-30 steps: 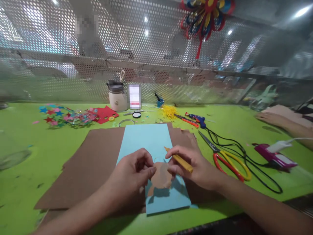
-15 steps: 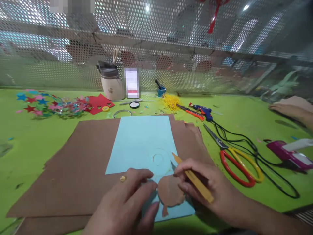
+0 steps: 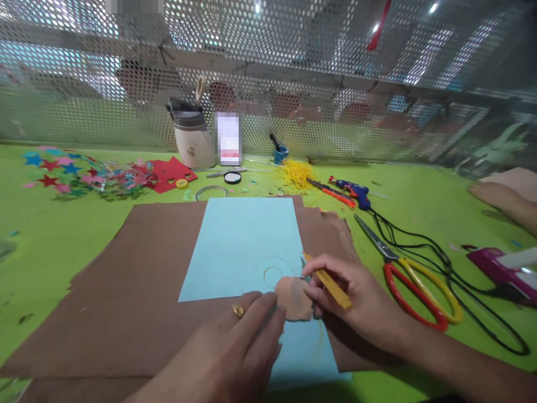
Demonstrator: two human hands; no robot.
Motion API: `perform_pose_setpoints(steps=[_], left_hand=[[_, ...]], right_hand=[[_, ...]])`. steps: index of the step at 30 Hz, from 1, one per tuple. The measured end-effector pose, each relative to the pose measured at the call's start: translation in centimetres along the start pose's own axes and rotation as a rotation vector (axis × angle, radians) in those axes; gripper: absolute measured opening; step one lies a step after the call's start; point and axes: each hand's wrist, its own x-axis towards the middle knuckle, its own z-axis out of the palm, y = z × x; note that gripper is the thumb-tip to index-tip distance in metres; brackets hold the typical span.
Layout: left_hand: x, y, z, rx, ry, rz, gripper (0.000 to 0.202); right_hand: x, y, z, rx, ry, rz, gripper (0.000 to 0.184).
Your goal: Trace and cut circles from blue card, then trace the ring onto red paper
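Observation:
My left hand [image 3: 241, 338], with a gold ring on one finger, has its fingers together against the left edge of a round brown paper cutout [image 3: 292, 302]. A yellow-orange pen [image 3: 333, 287] is held in my right hand [image 3: 352, 294], tip pointing up and left. That hand's lower fingers touch the cutout's right side. The cutout lies on light blue paper [image 3: 239, 240], partly covering faintly drawn rings [image 3: 272, 274]. Under the blue paper are large brown sheets [image 3: 134, 291]. My left hand hides part of the cutout's lower left.
Scissors [image 3: 415, 296], a corded glue gun [image 3: 352, 193] and a purple tool [image 3: 499, 268] lie at right. Behind are a jug [image 3: 193, 143], phone [image 3: 229, 139], yellow shreds [image 3: 297, 173] and paper stars [image 3: 71, 168]. Another person's hand [image 3: 499, 193] rests far right.
The brown cutout has moved up the blue paper, closer to the drawn rings. My left fingers have come together at its edge. My right hand has moved up slightly with the pen.

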Motion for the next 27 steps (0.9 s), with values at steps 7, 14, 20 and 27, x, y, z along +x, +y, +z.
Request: perform_pose_setpoints(steps=[7,14,20,27], left_hand=[[0.7,-0.9,-0.3,-0.034,-0.011,0.056,0.030],[0.4,-0.9,-0.7,-0.030,-0.118,0.099,0.036],[0.6,-1.1,0.0,-0.058,-0.158,0.092,0.032],[0.6,-1.1,0.2,-0.067,-0.083,0.106,0.027]], right_hand=[[0.4,-0.5,-2.1,-0.230,-0.096,-0.147,0.016],[4.0,-0.7,-4.3,-0.321,-0.295,-0.236,0.021],[6.2,-0.6,-4.3,-0.395,-0.368,-0.309,0.026],[6.6,0.1,-3.9,-0.496,-0.362,-0.449,0.035]])
